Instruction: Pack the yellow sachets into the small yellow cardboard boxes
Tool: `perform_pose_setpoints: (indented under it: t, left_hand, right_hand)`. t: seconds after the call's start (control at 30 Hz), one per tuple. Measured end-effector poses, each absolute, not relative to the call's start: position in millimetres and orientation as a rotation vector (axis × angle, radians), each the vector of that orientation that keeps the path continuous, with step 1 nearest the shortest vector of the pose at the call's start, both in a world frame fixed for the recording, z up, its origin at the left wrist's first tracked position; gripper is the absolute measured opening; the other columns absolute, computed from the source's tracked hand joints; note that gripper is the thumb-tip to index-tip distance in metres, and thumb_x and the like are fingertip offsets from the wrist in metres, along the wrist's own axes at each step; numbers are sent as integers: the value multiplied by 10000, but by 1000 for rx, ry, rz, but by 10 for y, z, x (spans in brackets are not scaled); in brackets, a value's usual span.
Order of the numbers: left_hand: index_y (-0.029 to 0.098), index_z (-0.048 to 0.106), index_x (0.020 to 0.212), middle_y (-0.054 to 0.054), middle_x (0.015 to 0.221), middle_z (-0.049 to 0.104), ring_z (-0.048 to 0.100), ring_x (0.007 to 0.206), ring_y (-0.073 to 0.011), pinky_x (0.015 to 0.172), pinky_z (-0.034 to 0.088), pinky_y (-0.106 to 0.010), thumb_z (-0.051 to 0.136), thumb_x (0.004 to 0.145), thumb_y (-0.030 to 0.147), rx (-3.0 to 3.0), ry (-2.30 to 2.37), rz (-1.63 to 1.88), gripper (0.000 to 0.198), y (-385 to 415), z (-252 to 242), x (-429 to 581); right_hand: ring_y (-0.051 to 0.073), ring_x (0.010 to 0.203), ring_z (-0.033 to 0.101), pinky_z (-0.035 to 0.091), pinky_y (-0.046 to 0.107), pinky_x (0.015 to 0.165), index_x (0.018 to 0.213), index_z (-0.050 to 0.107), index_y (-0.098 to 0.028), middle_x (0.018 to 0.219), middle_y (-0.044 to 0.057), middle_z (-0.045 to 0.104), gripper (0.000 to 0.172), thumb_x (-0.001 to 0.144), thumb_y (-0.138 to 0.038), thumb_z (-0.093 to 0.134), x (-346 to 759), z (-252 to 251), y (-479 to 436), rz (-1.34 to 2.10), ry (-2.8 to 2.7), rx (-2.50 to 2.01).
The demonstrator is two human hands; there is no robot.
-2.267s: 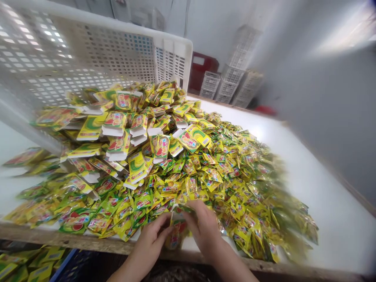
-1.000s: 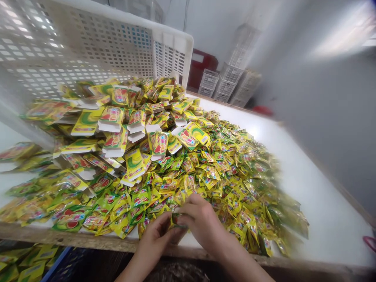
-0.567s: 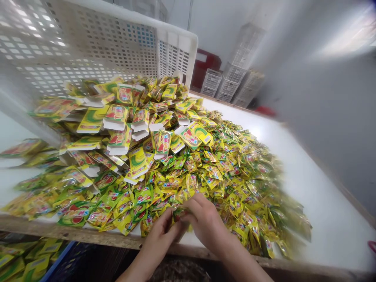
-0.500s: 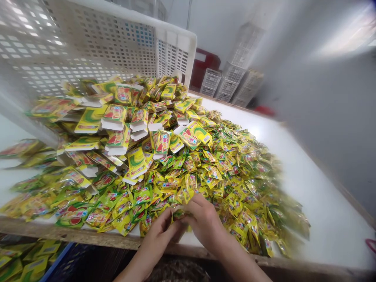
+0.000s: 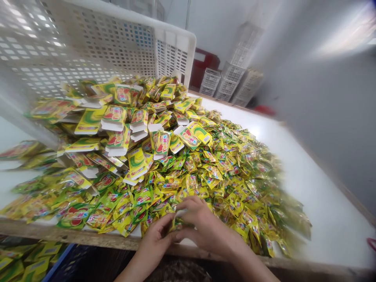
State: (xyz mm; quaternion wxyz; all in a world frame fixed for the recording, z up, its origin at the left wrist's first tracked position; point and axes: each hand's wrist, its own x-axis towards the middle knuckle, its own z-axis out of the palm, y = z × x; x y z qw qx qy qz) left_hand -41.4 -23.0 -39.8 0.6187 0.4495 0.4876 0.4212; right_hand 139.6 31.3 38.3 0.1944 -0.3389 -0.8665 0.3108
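My left hand (image 5: 157, 237) is at the table's front edge, thumb and fingers curled together; whatever is in them is hidden. Close beside it, my right hand (image 5: 202, 225) has its fingers curved and apart from the thumb, with packets visible through the gap. I see nothing held in it. The tips of both hands meet or nearly meet. Around and beyond them spreads a heap of small yellow and green candy packets (image 5: 173, 182). Behind, to the left, lie many small yellow cardboard boxes (image 5: 116, 117), several with their white end flaps standing open.
A white perforated crate (image 5: 174, 37) lies tipped on the white table (image 5: 296, 172), boxes spilling from its mouth. Below the wooden edge (image 5: 96, 237), a blue crate (image 5: 58, 262) at lower left has yellow boxes beside its rim. Stacked white crates (image 5: 232, 74) stand by the far wall.
My right hand's fingers have spread away from the thumb and lifted slightly off the left hand. My left hand has barely moved; the heap looks unchanged.
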Motion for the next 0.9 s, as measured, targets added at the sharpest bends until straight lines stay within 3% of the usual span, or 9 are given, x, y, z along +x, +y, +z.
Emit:
perform_pose_setpoints:
  t: [0.13, 0.23, 0.33, 0.53, 0.6, 0.67, 0.77, 0.83, 0.9]
  left_hand:
    - [191, 731, 996, -21, 887, 717, 628, 885, -218, 799, 496, -275, 726, 779, 339, 995, 1127, 993, 263, -216, -325, -378]
    - [216, 705, 1091, -35, 1010, 721, 622, 973, -234, 823, 500, -281, 760, 750, 335, 923, 1103, 1000, 366, -221, -346, -340]
    - [231, 657, 1195, -54, 1126, 709, 618, 1041, -249, 848, 505, -298, 757, 756, 326, 860, 1074, 1006, 460, -226, -387, -316]
    - [223, 704, 1103, -38, 1042, 730, 631, 1033, -259, 883, 498, -312, 748, 744, 301, 890, 1118, 1045, 370, -244, -450, -319]
    - [208, 726, 1049, -37, 986, 735, 640, 975, -258, 854, 503, -311, 755, 718, 267, 958, 1152, 1021, 337, -251, -471, -323]
    - [196, 738, 1010, -40, 944, 737, 643, 926, -252, 830, 504, -309, 748, 726, 261, 1013, 1182, 982, 292, -255, -474, -332]
    - [208, 722, 1070, -43, 979, 739, 646, 949, -249, 846, 505, -311, 723, 775, 321, 987, 1160, 964, 317, -263, -426, -365]
    - [233, 709, 1127, -41, 1077, 735, 637, 1026, -251, 911, 494, -326, 679, 816, 387, 908, 1162, 972, 348, -275, -372, -397]
    - [252, 699, 1169, -33, 1199, 706, 593, 1151, -250, 1024, 436, -349, 602, 868, 441, 831, 1186, 969, 369, -285, -319, -427]
  right_hand:
    - [200, 952, 603, 492, 338, 841, 1010, 709, -245, 989, 46, 664, 229, 822, -114, 701, 1349, 250, 248, 922, -2038, -1069]
    - [193, 826, 586, 474, 343, 765, 715, 712, -228, 818, 18, 647, 121, 751, -130, 771, 1254, 87, 207, 820, -1862, -1106]
    - [202, 835, 570, 461, 366, 784, 641, 713, -234, 799, 11, 642, 163, 681, -124, 826, 1210, 9, 197, 801, -1761, -1201]
    - [253, 1066, 519, 431, 421, 911, 853, 762, -274, 1073, 44, 643, 149, 737, -194, 809, 1336, 189, 201, 778, -2160, -1175]
    - [275, 1093, 504, 434, 439, 907, 772, 750, -251, 1093, 48, 646, 84, 729, -267, 820, 1337, 202, 191, 707, -2315, -1115]
    - [292, 1097, 509, 447, 449, 891, 676, 726, -235, 1075, 51, 660, 159, 725, -354, 818, 1329, 179, 176, 703, -2420, -1051]
    - [287, 1105, 536, 470, 449, 903, 834, 755, -261, 1128, 66, 652, 132, 777, -379, 766, 1367, 142, 148, 807, -2277, -1038]
    - [241, 1002, 604, 520, 402, 844, 1008, 736, -273, 1091, 77, 661, 169, 860, -329, 677, 1423, 117, 119, 934, -1968, -1141]
    - [180, 730, 643, 555, 303, 621, 1037, 715, -241, 872, 56, 678, 196, 883, -337, 640, 1465, 63, 76, 1184, -1596, -1236]
